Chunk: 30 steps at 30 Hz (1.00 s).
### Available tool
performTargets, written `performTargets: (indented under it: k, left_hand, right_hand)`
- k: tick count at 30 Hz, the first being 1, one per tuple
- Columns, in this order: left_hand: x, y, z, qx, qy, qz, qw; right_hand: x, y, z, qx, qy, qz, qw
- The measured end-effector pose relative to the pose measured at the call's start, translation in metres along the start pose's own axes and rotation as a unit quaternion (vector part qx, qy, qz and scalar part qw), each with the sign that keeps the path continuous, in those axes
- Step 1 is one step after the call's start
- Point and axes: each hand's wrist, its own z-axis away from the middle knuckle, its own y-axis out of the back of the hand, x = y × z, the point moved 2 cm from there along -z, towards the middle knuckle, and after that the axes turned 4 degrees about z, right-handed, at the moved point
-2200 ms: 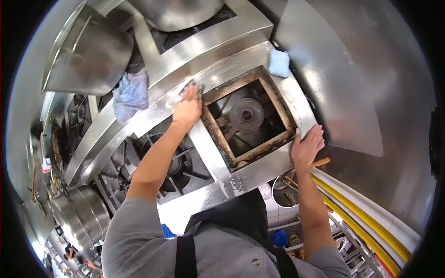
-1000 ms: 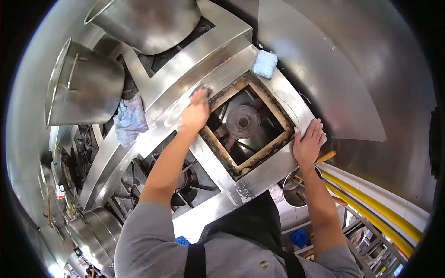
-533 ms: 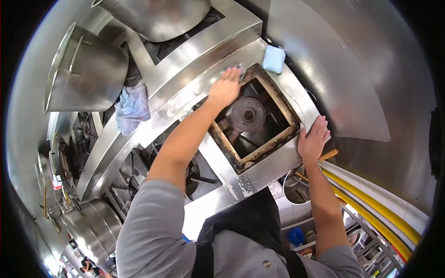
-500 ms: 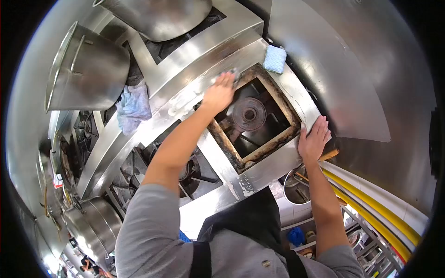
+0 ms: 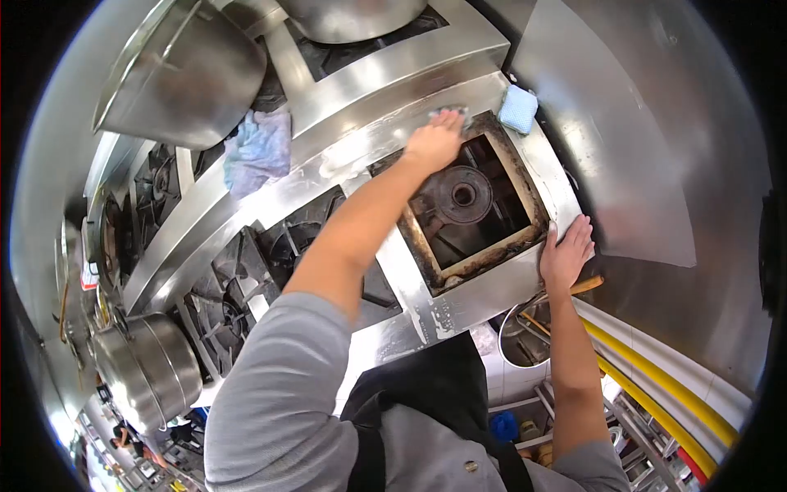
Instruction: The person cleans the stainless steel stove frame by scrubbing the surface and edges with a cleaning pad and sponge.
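My left hand [image 5: 434, 146] is closed over a grey scrubber [image 5: 466, 120], pressed to the steel stove top at the back edge of a square burner opening. Only the rim of the scrubber shows past my fingers. The opening has a browned, crusted frame [image 5: 537, 193] and a round burner [image 5: 463, 195] inside. Whitish suds [image 5: 334, 161] lie on the steel left of that hand. My right hand [image 5: 567, 252] rests flat on the stove's right front corner, fingers stretched out and holding nothing. A folded light blue cloth [image 5: 518, 109] lies at the back right corner.
A purple-blue cloth [image 5: 261, 152] hangs over the raised ledge at left. A big pot [image 5: 184, 78] stands behind it, with another pot [image 5: 357, 16] at the back. Burner grates [image 5: 225, 312] lie to the left. Yellow pipes [image 5: 656, 373] run along the right wall.
My left hand has slid the scrubber along the back edge of the opening, towards its back right corner. My right hand stays on the stove corner. The view has shifted slightly.
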Motion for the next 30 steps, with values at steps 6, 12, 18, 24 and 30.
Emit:
performTargets:
  k: [6, 12, 18, 24, 30]
  left_hand:
    - [-0.058, 0.039, 0.084, -0.048, -0.014, 0.038, 0.998]
    - [-0.065, 0.093, 0.094, -0.085, -0.025, 0.111, 0.99]
    - [-0.094, 0.125, 0.138, 0.022, -0.027, 0.042, 0.999]
    - [-0.148, 0.209, 0.181, 0.29, 0.186, 0.006, 0.939]
    - [-0.166, 0.19, 0.18, 0.208, 0.279, -0.134, 0.928]
  right_hand:
    - [0.0, -0.004, -0.001, 0.009, -0.008, -0.009, 1.0]
    - [-0.135, 0.065, -0.028, -0.037, 0.287, -0.361, 0.887]
    - [-0.26, 0.017, -0.078, -0.054, 0.525, -0.292, 0.798]
    - [-0.29, -0.013, -0.084, -0.011, 0.581, -0.311, 0.752]
    - [-0.279, 0.019, -0.131, 0.193, 0.31, -0.194, 0.91]
